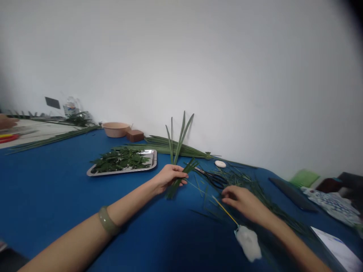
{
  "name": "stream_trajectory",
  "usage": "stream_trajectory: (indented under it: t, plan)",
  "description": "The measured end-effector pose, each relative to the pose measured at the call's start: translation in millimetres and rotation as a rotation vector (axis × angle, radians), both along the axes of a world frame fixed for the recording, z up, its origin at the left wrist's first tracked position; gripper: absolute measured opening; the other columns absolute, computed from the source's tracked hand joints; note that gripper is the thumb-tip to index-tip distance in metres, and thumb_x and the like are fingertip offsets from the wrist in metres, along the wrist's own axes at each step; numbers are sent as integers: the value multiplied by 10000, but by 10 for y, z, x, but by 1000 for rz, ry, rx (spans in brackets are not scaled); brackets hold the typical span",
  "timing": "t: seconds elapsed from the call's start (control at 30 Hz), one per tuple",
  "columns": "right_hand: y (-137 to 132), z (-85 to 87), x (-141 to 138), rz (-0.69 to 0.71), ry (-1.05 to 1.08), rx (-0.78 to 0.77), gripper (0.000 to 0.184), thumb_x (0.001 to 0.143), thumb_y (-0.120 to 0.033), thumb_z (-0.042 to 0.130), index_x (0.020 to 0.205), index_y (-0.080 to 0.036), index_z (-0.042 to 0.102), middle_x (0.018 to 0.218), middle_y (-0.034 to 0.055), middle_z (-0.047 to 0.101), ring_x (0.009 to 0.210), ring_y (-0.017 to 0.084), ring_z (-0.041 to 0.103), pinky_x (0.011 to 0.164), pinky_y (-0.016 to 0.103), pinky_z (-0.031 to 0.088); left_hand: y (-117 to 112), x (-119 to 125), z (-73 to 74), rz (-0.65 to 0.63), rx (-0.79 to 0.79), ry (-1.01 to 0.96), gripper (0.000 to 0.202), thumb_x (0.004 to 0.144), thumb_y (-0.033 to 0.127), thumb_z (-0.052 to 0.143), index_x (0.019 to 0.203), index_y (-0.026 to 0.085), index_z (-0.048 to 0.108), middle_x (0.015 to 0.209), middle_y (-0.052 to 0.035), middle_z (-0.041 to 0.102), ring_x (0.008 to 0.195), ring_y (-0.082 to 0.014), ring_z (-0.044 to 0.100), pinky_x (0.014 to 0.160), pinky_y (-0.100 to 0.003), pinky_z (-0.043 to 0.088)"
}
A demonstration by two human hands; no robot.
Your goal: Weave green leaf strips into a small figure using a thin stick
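My left hand (pixel 170 178) is closed around long green leaf strips (pixel 177 145). Several blades stand upright above the fist, and a shorter flat bunch (pixel 174 189) crosses it at a slant. A thin pale thread (pixel 197 186) runs from this hand down to the tip of a slim yellow stick (pixel 225 210). At the stick's lower end is a white lump (pixel 248 242), blurred. My right hand (pixel 244 201) hovers just right of the stick, its thumb and fingers curved but apart, with nothing visible between them. Black-handled scissors (pixel 216 179) lie behind it.
Leaf scraps (pixel 241 177) litter the blue table (pixel 127 215) around the scissors. A metal tray (pixel 153 158) of leafy sprigs, a peach basin (pixel 115 129), a brown box (pixel 135 135) and a leaf bundle (pixel 161 145) are farther back. Another person's hand (pixel 8 121) shows far left.
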State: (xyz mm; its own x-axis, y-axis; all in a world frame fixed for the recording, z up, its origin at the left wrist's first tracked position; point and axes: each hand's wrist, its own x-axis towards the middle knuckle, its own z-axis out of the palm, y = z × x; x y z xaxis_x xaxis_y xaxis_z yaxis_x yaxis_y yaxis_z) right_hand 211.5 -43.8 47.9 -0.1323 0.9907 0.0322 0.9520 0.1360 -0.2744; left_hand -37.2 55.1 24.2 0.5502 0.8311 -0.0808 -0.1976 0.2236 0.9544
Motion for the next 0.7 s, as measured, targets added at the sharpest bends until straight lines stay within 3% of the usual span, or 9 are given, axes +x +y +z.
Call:
stream_trajectory:
  t: [0.13,0.3,0.4,0.53,0.7]
  plan:
    - [68,-294,-287,-16,-11,82,135,711,-314,462,706,-194,524,719,36,580,657,164,520,574,237,346,-73,13,28,-43,19,26,194,549,194,691,636,98,547,730,-79,608,618,-139,592,441,-152,439]
    - [92,-376,-227,-62,15,80,107,674,-182,438,727,-177,530,655,40,589,608,167,526,542,241,329,-91,35,26,-61,17,18,218,530,204,707,640,108,546,705,-59,610,644,-130,588,489,-165,456]
    - [111,-363,-151,-95,53,59,133,623,-135,455,692,-170,562,621,41,601,586,175,538,537,247,333,-88,48,7,-59,30,16,226,525,192,709,680,106,569,643,-38,603,607,-107,573,528,-175,460]
    - [65,-242,-151,-86,171,75,107,684,-230,453,660,-191,550,627,20,596,611,160,546,557,234,359,-135,65,13,-81,53,37,205,521,204,703,646,93,584,649,-50,609,514,-80,540,474,-165,423]
    - [-69,-42,-411,-3,448,95,193,785,-337,341,813,-203,476,640,-19,549,550,110,526,511,198,380,-226,99,46,-82,66,45,230,475,230,719,568,112,544,634,-36,603,521,-85,534,432,-156,360]
